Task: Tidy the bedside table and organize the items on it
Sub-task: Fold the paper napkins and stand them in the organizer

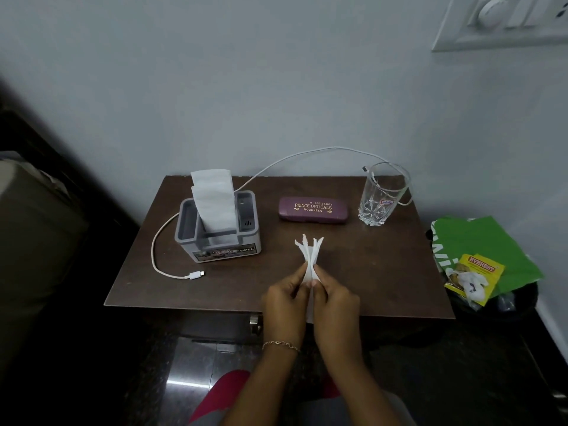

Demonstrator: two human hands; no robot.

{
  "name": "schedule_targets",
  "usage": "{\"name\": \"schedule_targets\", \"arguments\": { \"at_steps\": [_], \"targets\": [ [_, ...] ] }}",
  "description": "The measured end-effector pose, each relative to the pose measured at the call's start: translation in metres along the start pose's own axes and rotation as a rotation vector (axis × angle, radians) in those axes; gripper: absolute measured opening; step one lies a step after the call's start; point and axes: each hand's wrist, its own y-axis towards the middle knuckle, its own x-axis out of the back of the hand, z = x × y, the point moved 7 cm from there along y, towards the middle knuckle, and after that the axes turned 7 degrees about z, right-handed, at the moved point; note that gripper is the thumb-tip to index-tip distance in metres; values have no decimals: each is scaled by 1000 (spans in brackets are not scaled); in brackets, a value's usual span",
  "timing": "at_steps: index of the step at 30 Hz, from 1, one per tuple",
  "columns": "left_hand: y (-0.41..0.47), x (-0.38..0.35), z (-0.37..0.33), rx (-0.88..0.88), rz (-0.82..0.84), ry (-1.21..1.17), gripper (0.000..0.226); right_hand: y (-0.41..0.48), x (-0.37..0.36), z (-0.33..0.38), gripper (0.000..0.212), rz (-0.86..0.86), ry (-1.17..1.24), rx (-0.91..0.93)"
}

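Grey holder [218,241] holding tissues [213,199], empty glass [381,198], bin [504,302] with wrappers [475,276]

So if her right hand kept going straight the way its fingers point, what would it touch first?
Probably the glasses case. The right hand, holding the tissue, points up and slightly left across bare table toward it, though depth is hard to judge.

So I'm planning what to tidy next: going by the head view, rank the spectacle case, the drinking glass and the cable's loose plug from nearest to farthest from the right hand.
From the right hand:
1. Spectacle case, straight ahead of it, mid-table.
2. Drinking glass, at the back right corner.
3. Cable's loose plug, off to the left, in front of the grey holder.
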Motion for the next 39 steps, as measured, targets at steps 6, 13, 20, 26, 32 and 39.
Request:
{"name": "schedule_targets", "arguments": {
  "at_steps": [6,13,20,26,32,39],
  "targets": [
    [-4,-2,-11,-20,49,82,36,1,3,0,32,23,186,-53],
    [-27,-9,-33,-109,127,78,69,-1,-1,-7,20,43,730,-249],
    [-18,45,-28,130,-87,-449,33,2,-4,-5,19,178,863,-378],
    [-7,61,-36,268,219,-562,39,-15,-21,22,17,515,801,-288],
    [14,103,-47,119,126,-508,35,-15,-42,55,23,735,419,-82],
    [47,156,-88,-158,122,-334,13,44,-64,97,19,530,54,194]
  ]
}}
